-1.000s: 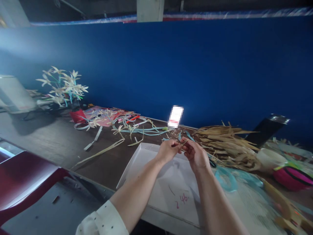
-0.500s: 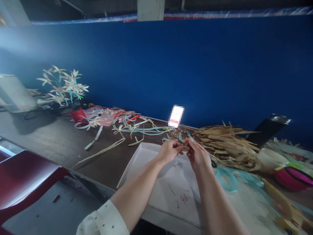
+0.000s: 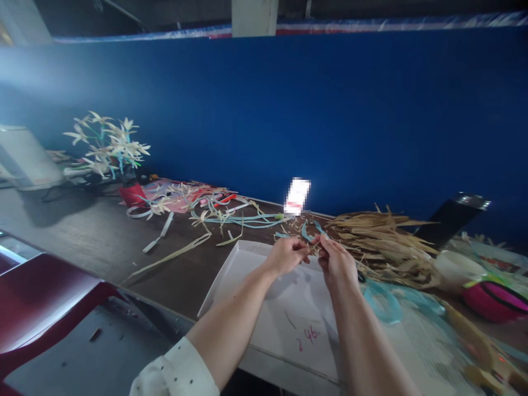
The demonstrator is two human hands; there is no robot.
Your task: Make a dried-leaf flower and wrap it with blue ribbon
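Observation:
Over the far end of a white shallow box (image 3: 231, 275), my left hand (image 3: 289, 256) pinches a thin straw-coloured strip (image 3: 312, 246) between thumb and fingertips. My right hand (image 3: 338, 261) is close beside it, its fingers closed on the same small piece. Its exact shape is too small to make out. Just beyond the fingertips are blue tape pieces (image 3: 306, 232) and small scraps. To the right of my right hand spreads a pile of dried leaves (image 3: 383, 242).
A lit phone (image 3: 297, 195) leans on the blue partition (image 3: 247, 121). Left are a potted leaf-flower plant (image 3: 113, 146), blue cords (image 3: 243, 221) and a white kettle (image 3: 31, 157). Right are a black flask (image 3: 451, 217), white cup (image 3: 457, 267), pink pouch (image 3: 495, 300) and blue tape roll (image 3: 383, 302).
My right hand has shifted slightly down and to the right, its fingers more curled. My left hand has stayed nearly in place, still pinching.

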